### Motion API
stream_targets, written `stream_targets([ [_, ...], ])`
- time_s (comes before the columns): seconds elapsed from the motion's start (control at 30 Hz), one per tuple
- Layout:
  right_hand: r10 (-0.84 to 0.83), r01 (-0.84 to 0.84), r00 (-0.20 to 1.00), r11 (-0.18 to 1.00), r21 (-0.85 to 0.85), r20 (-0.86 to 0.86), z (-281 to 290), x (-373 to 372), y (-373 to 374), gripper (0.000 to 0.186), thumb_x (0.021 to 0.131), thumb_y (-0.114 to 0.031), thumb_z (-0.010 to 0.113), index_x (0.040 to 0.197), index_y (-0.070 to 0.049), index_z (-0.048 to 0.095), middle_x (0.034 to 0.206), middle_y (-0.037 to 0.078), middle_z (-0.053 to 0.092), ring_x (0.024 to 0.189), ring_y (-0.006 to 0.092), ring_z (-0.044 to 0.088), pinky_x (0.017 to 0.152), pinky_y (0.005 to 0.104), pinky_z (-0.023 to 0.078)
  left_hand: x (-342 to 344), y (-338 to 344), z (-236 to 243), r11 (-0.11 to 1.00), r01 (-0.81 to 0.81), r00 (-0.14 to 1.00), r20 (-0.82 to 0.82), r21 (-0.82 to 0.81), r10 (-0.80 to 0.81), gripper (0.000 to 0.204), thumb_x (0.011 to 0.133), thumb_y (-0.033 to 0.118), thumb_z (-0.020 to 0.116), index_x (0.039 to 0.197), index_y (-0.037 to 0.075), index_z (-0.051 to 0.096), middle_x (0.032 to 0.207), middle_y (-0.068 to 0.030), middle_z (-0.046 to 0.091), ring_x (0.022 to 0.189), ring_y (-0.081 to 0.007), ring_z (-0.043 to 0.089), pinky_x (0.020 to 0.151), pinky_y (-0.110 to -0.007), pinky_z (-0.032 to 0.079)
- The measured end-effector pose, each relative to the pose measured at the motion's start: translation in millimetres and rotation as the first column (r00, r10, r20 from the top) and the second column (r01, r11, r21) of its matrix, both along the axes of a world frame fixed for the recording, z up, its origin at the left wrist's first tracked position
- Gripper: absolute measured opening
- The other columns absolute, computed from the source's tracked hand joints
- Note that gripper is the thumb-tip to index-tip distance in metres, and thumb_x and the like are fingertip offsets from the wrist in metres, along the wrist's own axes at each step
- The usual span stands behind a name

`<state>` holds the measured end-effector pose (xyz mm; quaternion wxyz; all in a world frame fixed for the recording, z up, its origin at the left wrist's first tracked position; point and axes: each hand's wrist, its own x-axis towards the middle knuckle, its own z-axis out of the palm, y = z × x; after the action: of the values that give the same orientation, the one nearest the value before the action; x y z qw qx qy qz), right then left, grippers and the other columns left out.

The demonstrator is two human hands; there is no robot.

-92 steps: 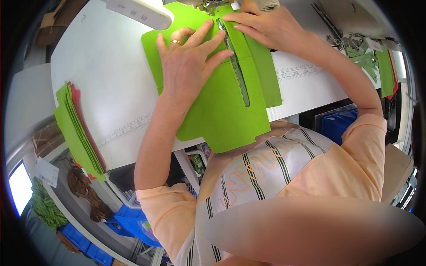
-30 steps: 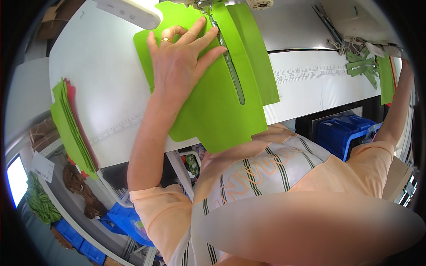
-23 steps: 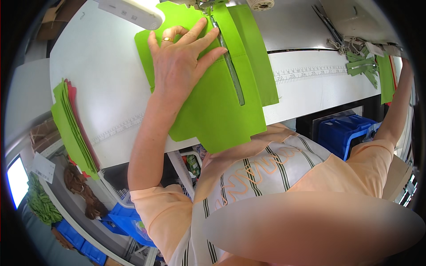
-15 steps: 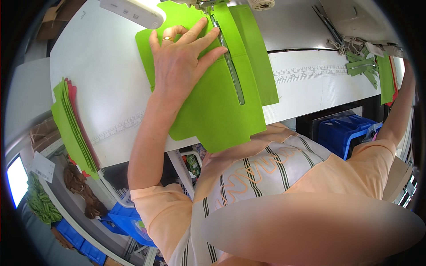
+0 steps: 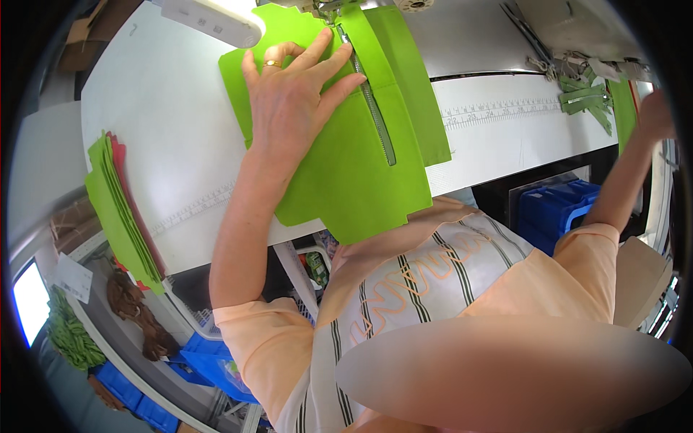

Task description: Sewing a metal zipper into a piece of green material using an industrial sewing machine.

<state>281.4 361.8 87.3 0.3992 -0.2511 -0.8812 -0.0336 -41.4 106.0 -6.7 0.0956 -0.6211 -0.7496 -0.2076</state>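
A bright green fabric piece (image 5: pixel 354 187) with a long zipper (image 5: pixel 379 126) lies on the white worktop (image 5: pixel 144 86), its top under the sewing machine's presser foot (image 5: pixel 328 22). My left hand (image 5: pixel 289 108) presses on the fabric left of the zipper, fingers spread and fingertips beside the zipper's upper end. My right hand (image 5: pixel 653 115) is at the far right edge, close to hanging green fabric (image 5: pixel 622 108) and a tangle of short green zippers (image 5: pixel 585 101); its fingers are blurred and dim, so I cannot tell what they hold.
A stack of green and red fabric pieces (image 5: pixel 123 216) lies at the worktop's left edge. Blue bins (image 5: pixel 548 209) sit below at both sides. A white lamp housing (image 5: pixel 213 22) overhangs the machine area. A lit screen (image 5: pixel 30 303) stands at lower left.
Since the oldest frame my right hand left the fabric for the far right, and the fabric shifted slightly up-left. In the last half second my right arm moved slightly inward. My left hand stayed down.
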Motion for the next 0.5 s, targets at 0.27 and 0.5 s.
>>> stream_targets([
  [0.27,0.784,-0.66,0.617,0.561,-0.499,0.065,-84.8,-216.4,-46.2,0.057,0.083,-0.052,0.064,0.111,-0.003,0.062,0.109,0.016,0.064,0.101,0.0311,0.059,0.088,0.044,0.047,-1.2,0.0,-3.1,0.999,0.016,0.999,-0.038,0.028,-0.015,0.036,0.08,0.045,0.067,0.107,0.022,0.071,0.118,-0.0013,0.066,0.101,-0.028,0.057,0.098,-0.061,0.027],
  [0.5,0.745,-0.548,0.576,0.658,-0.516,0.337,-83.4,-224.2,-40.5,0.065,0.08,-0.06,0.063,0.114,-0.005,0.06,0.113,0.021,0.061,0.103,0.0368,0.057,0.09,0.046,0.045,-2.0,0.3,-3.3,0.999,0.019,0.999,-0.038,0.04,-0.018,0.035,0.08,0.045,0.067,0.107,0.023,0.071,0.118,-0.0015,0.066,0.101,-0.0296,0.058,0.098,-0.061,0.027],
])
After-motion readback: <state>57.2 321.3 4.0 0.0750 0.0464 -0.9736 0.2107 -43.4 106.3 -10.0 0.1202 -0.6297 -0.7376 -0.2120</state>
